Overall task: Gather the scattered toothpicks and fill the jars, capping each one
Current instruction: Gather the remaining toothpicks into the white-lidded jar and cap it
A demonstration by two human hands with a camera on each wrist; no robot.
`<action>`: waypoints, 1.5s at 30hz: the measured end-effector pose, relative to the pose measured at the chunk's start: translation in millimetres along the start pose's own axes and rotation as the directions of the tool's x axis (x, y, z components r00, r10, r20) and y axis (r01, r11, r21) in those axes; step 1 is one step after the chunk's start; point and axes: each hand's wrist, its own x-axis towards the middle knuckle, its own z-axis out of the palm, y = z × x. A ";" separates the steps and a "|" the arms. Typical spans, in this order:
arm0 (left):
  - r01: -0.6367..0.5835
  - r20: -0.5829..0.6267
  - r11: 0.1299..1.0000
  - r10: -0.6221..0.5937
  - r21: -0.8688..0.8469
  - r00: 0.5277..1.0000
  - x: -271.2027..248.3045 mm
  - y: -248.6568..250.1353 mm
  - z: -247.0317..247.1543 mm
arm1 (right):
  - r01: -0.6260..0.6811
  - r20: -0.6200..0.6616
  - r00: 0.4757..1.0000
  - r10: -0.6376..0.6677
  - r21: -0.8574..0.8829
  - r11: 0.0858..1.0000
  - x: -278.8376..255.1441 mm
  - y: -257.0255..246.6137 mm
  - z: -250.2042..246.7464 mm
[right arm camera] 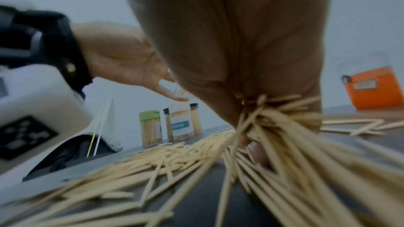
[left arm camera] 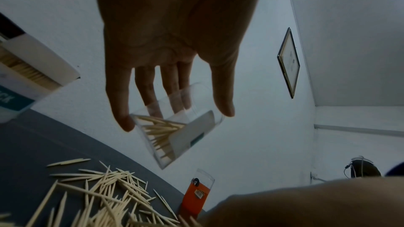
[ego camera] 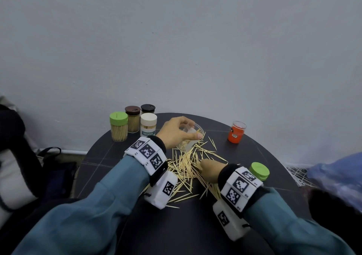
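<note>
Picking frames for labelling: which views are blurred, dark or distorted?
Head: sharp, wide-angle bend at the table rim. Left wrist: left hand dark against the bright wall, clear jar crisp. Right wrist: toothpicks under the right hand smeared.

Colours on the dark grey table

Pale yellow toothpicks; jar lids lime green, brown, black, cream (cream-lidded jar carries a teal label); orange jar; loose green lid; black-and-white checkered wrist bands; teal sleeves.

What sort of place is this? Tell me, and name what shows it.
Probably a plain room at home or in an office, not a workshop: a small round dark table against a bare pale wall, a framed picture hanging there, and a dark bag on the floor.
</note>
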 end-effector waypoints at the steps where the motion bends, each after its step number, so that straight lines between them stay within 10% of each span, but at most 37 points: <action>1: 0.000 -0.002 1.000 0.000 0.002 1.000 0.1 -0.3 0.0 | -0.015 -0.025 1.000 0.017 0.084 0.996 -3.2 2.1 -2.2; 4: 0.003 -0.002 1.000 -0.003 0.007 1.000 0.1 -0.5 0.0 | 0.013 -0.008 1.000 -0.011 0.338 0.941 -0.7 14.5 -5.4; 9: -0.007 0.004 1.000 0.007 0.021 1.000 -0.5 -0.2 1.1 | -0.019 0.012 1.000 0.017 0.843 0.538 5.7 29.6 -7.4; 16: -0.021 0.027 0.999 0.020 0.033 0.999 -1.4 -2.6 2.9 | 0.194 -0.194 0.980 0.040 0.981 0.021 16.9 39.1 -5.6; 29: 0.001 0.194 0.996 -0.019 0.090 0.981 -8.5 3.2 8.8 | 0.636 -0.626 0.767 0.137 0.771 -0.037 -3.6 8.9 -73.0; 36: 0.036 0.208 0.999 -0.030 -0.029 0.978 -10.1 6.7 8.1 | 0.634 -0.634 0.771 0.061 0.773 0.022 -3.9 -3.8 -48.6; 45: 0.055 0.203 0.989 -0.027 -0.135 0.979 -9.7 6.4 8.1 | 0.633 -0.633 0.773 0.045 0.764 -0.123 -5.2 -3.3 -26.9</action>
